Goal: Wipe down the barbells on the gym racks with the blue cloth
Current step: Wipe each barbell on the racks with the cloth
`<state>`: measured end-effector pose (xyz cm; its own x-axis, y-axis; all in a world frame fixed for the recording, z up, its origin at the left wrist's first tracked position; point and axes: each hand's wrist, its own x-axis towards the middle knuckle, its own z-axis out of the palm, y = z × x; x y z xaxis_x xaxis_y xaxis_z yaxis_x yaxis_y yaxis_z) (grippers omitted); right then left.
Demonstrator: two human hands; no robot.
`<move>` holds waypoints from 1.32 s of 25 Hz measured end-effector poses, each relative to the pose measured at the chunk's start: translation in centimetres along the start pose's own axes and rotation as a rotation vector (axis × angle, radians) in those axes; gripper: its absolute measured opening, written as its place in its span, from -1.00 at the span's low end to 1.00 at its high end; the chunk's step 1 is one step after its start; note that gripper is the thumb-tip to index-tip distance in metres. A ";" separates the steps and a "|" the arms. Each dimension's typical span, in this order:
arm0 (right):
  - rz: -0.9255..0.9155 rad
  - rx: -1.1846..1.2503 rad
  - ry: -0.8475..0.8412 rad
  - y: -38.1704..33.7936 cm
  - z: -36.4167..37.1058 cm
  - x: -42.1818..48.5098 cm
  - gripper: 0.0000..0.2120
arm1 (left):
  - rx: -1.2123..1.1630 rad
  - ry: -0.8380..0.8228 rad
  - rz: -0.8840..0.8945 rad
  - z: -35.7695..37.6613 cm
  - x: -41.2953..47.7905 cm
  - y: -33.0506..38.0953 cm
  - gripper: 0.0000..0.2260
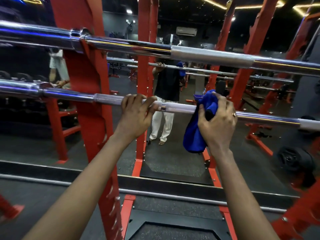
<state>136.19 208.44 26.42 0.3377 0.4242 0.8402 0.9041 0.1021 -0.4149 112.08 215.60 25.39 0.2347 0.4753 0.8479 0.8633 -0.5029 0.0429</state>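
Note:
Two chrome barbells lie across the red rack. The lower barbell (178, 108) runs from left to right at hand height, and the upper barbell (207, 55) hangs above it. My left hand (135, 113) grips the lower bar from above, fingers curled over its knurled part. My right hand (218, 122) holds the bunched blue cloth (195, 134) wrapped round the same bar, just right of my left hand. Part of the cloth hangs down below the bar.
Red rack uprights (86, 108) stand left and centre, close behind the bars. A wall mirror behind the rack reflects a person (166, 89) and more racks. A black weight plate (292, 160) sits low right. A thin rail (173, 196) crosses below my arms.

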 end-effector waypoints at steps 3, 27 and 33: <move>-0.068 0.000 -0.057 -3.4 1.3 -0.7 -0.52 | 0.002 -0.079 0.066 -0.9 0.3 -1.2 -0.65; -0.119 0.081 -0.262 -15.8 6.2 -2.5 -0.55 | 0.122 -0.203 0.097 -7.4 -2.1 -20.1 -0.47; 0.038 0.018 -0.205 -11.1 3.8 -0.8 -0.52 | 0.140 -0.067 0.069 -5.6 -2.1 -21.3 -0.66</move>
<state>124.84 210.39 29.02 0.3097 0.6019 0.7361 0.8864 0.0975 -0.4526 90.72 221.23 25.64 0.3213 0.4926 0.8088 0.8966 -0.4331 -0.0924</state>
